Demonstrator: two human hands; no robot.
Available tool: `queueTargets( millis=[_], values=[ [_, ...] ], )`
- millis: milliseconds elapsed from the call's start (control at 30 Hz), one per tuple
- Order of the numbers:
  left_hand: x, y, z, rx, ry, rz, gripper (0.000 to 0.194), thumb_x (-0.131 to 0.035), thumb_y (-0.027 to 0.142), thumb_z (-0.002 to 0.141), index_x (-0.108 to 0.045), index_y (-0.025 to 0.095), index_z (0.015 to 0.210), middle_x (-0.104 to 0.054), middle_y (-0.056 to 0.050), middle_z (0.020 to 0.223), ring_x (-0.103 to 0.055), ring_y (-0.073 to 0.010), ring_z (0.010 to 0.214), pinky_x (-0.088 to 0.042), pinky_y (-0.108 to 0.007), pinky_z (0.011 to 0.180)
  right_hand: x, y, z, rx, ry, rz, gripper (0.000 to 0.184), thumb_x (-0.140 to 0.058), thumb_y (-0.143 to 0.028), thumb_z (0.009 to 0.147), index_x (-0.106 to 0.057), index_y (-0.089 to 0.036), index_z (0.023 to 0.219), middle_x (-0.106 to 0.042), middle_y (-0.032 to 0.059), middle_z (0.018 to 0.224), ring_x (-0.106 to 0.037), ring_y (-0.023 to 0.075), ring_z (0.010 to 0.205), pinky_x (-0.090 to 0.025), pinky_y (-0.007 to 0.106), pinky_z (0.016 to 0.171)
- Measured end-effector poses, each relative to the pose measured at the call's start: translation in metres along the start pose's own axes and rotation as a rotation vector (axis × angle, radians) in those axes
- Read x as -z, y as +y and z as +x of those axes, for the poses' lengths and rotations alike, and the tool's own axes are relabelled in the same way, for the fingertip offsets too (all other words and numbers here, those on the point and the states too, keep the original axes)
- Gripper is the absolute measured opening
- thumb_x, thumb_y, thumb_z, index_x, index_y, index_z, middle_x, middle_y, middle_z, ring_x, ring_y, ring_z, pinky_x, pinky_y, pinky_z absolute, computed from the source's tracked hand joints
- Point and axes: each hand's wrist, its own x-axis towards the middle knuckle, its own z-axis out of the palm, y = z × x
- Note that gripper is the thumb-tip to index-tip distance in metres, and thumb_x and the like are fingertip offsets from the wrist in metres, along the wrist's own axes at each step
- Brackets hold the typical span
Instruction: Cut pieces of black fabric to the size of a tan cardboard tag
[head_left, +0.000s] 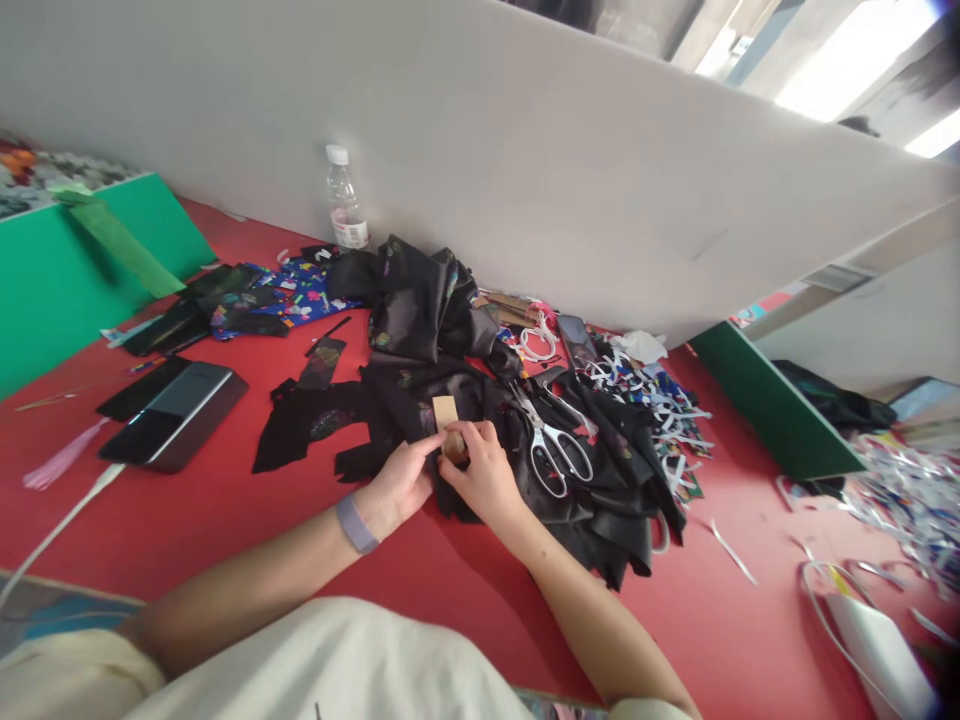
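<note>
Black fabric [495,400], illegible bottle label [350,234]

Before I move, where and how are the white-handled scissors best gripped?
Probably by the handle loops, from the near right: the scissors lie on black fabric, loops on the near side, blades pointing away.

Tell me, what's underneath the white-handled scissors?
Dark fabric lies under the scissors and shows through both handle loops. The patch directly beneath the handles and blades is covered, and whatever the fabric itself hides there can't be seen.
</note>
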Motion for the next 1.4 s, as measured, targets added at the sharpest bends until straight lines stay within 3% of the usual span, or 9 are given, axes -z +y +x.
queueTargets(
  millis=[233, 400, 500, 567, 633, 767, 1067, 1267, 1400],
  values=[
    [0.002, -0.003, -0.002, -0.081, -0.067, 0.014, 0.037, -0.074, 0.004, 0.065, -0.070, 0.016, 0.100, -0.075, -0.005, 0.089, -0.069, -0.0235, 0.093, -0.053, -0.032, 0.087, -0.005, -0.002, -0.002, 0.026, -0.005, -0.084, 0.037, -0.063, -0.022, 0.077, -0.060, -0.026, 0.113, -0.052, 0.0069, 0.105, -0.056, 0.0233, 0.099, -0.046, 0.040, 0.084],
    [0.005, -0.004, 0.000, -0.080, -0.030, 0.037, 0.030, -0.077, 0.007, 0.061, -0.071, 0.013, 0.090, -0.075, -0.007, 0.082, -0.070, -0.0254, 0.091, -0.054, -0.033, 0.083, -0.004, -0.006, -0.004, 0.051, -0.039, -0.120, 0.038, -0.067, -0.026, 0.078, -0.060, -0.026, 0.115, -0.053, 0.0081, 0.108, -0.056, 0.0246, 0.103, -0.046, 0.039, 0.085],
    [0.005, -0.003, -0.001, -0.070, 0.015, 0.070, 0.027, -0.077, 0.006, 0.059, -0.070, 0.012, 0.085, -0.075, -0.007, 0.079, -0.071, -0.0255, 0.087, -0.055, -0.032, 0.079, 0.019, -0.009, -0.002, 0.085, -0.062, -0.122, 0.039, -0.066, -0.035, 0.082, -0.059, -0.024, 0.118, -0.054, 0.0093, 0.110, -0.060, 0.0203, 0.091, -0.048, 0.032, 0.078],
    [0.004, -0.001, -0.002, -0.060, 0.046, 0.078, 0.031, -0.074, 0.004, 0.061, -0.070, 0.013, 0.090, -0.075, -0.008, 0.083, -0.071, -0.0253, 0.086, -0.056, -0.033, 0.078, 0.046, -0.007, 0.001, 0.053, -0.057, -0.204, 0.023, -0.057, -0.036, 0.089, -0.064, -0.022, 0.106, -0.059, 0.0078, 0.102, -0.062, 0.0178, 0.080, -0.046, 0.029, 0.074],
    [0.004, -0.001, -0.003, -0.042, 0.065, 0.073, 0.036, -0.070, 0.001, 0.064, -0.070, 0.013, 0.098, -0.076, -0.009, 0.088, -0.071, -0.0253, 0.087, -0.057, -0.034, 0.079, 0.076, 0.000, 0.004, -0.046, -0.063, -0.383, 0.020, -0.053, -0.035, 0.092, -0.066, -0.021, 0.089, -0.063, 0.0071, 0.088, -0.062, 0.0198, 0.076, -0.044, 0.030, 0.069],
    [0.009, -0.003, -0.001, -0.028, 0.054, 0.050, 0.042, -0.069, 0.001, 0.066, -0.068, 0.012, 0.106, -0.075, -0.011, 0.093, -0.071, -0.0266, 0.088, -0.057, -0.037, 0.082, 0.111, 0.029, 0.006, -0.344, -0.165, -0.705, 0.018, -0.059, -0.034, 0.087, -0.065, -0.017, 0.087, -0.067, 0.0138, 0.087, -0.065, 0.0272, 0.078, -0.040, 0.031, 0.060],
    [0.011, -0.002, 0.000, -0.057, 0.054, 0.039, 0.048, -0.070, 0.000, 0.065, -0.067, 0.013, 0.111, -0.075, -0.011, 0.098, -0.071, -0.0267, 0.091, -0.057, -0.037, 0.083, 0.099, 0.079, 0.011, -0.294, -0.240, -0.667, 0.029, -0.071, -0.026, 0.073, -0.056, -0.015, 0.095, -0.063, 0.0123, 0.095, -0.063, 0.0248, 0.089, -0.041, 0.029, 0.070],
    [0.009, 0.002, -0.002, -0.006, 0.123, 0.041, 0.047, -0.067, -0.001, 0.067, -0.066, 0.013, 0.111, -0.075, -0.011, 0.097, -0.071, -0.0262, 0.088, -0.058, -0.036, 0.078, 0.106, 0.088, 0.002, -0.337, -0.136, -0.489, 0.032, -0.062, -0.031, 0.075, -0.049, -0.017, 0.102, -0.062, 0.0042, 0.085, -0.061, 0.0192, 0.070, -0.038, 0.027, 0.060],
    [0.007, 0.003, -0.004, -0.025, 0.125, 0.070, 0.045, -0.066, -0.001, 0.067, -0.067, 0.013, 0.110, -0.075, -0.010, 0.094, -0.071, -0.0257, 0.085, -0.058, -0.036, 0.078, 0.114, 0.087, -0.004, -0.302, -0.076, -0.404, 0.043, -0.060, -0.030, 0.075, -0.049, -0.018, 0.115, -0.063, 0.0072, 0.100, -0.063, 0.0193, 0.082, -0.044, 0.028, 0.071]
  ],
)
